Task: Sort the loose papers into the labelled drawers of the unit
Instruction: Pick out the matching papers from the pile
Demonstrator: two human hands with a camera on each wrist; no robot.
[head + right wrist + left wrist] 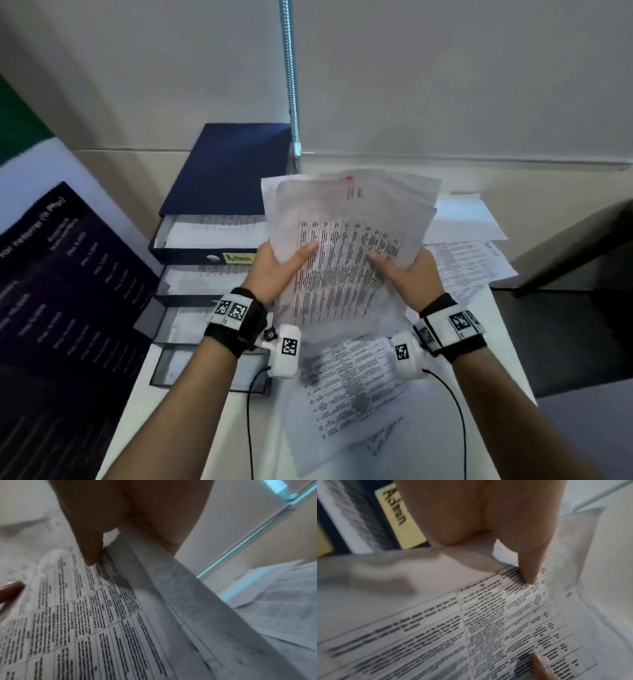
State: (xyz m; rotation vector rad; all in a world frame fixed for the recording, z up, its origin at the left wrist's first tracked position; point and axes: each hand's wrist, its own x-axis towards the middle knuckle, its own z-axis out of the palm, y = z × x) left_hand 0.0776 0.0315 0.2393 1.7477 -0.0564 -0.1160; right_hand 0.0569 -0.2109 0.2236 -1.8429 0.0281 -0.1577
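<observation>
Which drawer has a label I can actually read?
The top drawer: its yellow label reads "Admin". Any labels on the lower drawers are hidden or unreadable.

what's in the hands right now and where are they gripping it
Both hands hold a sheaf of papers marked HR: the left hand pinches its left edge, the right hand its right edge.

the top sheet of the held sheaf of papers [346, 246] is showing handwritten "hr" near its upper edge, at twelve o'clock from the two thumbs; the printed table below it is blurring beyond reading. a yellow label [239, 258] on the front of the top drawer [191, 255] of the drawer unit [227, 168] is reading "admin", at nine o'clock from the papers. a dark poster [68, 291] further toward nine o'clock is carrying "(in php)" in a heading; its other lines are staying illegible.
</observation>
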